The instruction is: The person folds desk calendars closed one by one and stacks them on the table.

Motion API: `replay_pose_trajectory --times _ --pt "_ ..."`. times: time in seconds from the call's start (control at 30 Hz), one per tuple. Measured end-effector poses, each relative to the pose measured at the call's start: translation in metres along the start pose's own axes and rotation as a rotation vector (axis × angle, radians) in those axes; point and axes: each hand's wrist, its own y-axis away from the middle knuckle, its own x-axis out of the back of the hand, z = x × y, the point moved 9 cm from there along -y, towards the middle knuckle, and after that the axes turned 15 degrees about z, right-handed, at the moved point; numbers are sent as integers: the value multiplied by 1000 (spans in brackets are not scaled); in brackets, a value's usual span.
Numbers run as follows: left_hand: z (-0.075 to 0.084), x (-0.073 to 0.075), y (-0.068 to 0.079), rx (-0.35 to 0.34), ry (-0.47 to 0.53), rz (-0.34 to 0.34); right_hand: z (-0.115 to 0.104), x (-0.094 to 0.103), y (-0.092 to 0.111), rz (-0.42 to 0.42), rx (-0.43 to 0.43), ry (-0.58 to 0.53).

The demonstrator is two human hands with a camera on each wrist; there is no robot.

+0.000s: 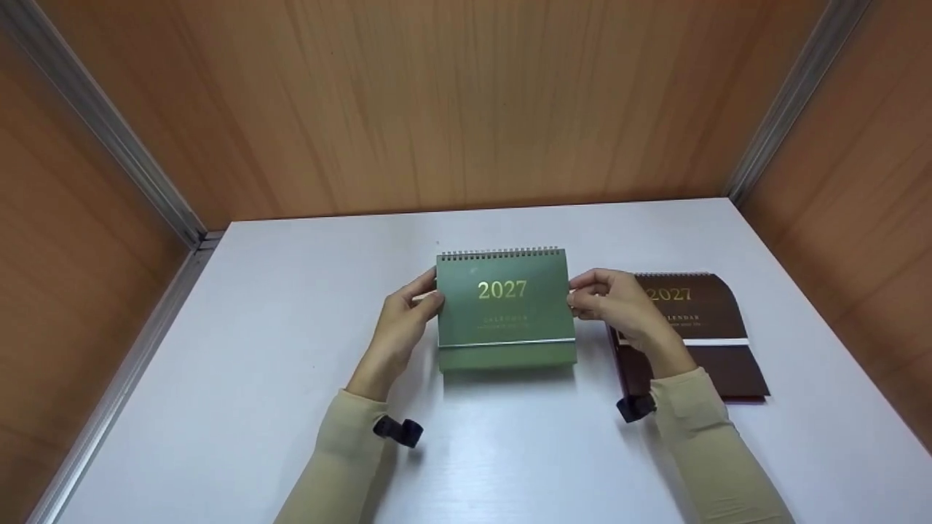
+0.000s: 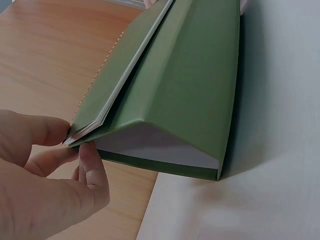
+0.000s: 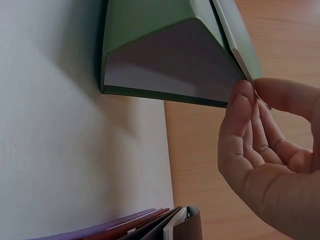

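A green desk calendar [image 1: 504, 306] stands upright in the head view, with gold "2027" on its cover and a wire spiral along the top. My left hand [image 1: 405, 314] pinches its left edge between thumb and fingers. On the opposite side my right hand [image 1: 615, 300] pinches the right edge. From the left wrist, the calendar's folded stand [image 2: 195, 90] opens as a hollow wedge, and the left fingertips sit at the page corner near the spiral. The right wrist view has the right fingers [image 3: 237, 117] gripping the matching corner.
A dark brown 2027 desk calendar [image 1: 703, 364] stands to the right, partly covered by my right hand and forearm. White table [image 1: 218, 407] lies under both calendars. Wooden panels [image 1: 466, 109] with metal corner posts [image 1: 794, 109] enclose the back and sides.
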Motion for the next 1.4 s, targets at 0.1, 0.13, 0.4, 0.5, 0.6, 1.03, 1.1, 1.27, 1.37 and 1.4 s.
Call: replay_pose_trajectory --times 0.1,0.13,0.4,0.5,0.6,1.03,1.1,1.27,1.37,1.4 --pt "-1 -2 0 -13 -27 -8 -2 0 -1 29 37 35" --pt "-1 -2 0 -17 -33 -11 -3 0 -1 37 52 50" --pt "-5 -6 -2 -25 -79 -35 -9 -3 1 76 131 169" --pt "-5 -8 -3 -42 -90 -50 -9 -4 2 79 149 194" --pt "-6 -10 -2 -48 -80 -67 -9 -6 3 76 164 206" --pt "-18 -13 -1 -1 -12 -98 -5 -14 3 73 176 249" --pt "-20 -13 0 9 -13 -102 -4 -14 3 74 179 259" --pt "-23 -15 0 32 -16 -110 -3 -15 4 80 195 274" --pt "-24 -16 0 29 -15 -117 -3 -16 3 82 209 281" --pt "-25 -17 0 30 -14 -119 -3 -17 3 80 215 279"
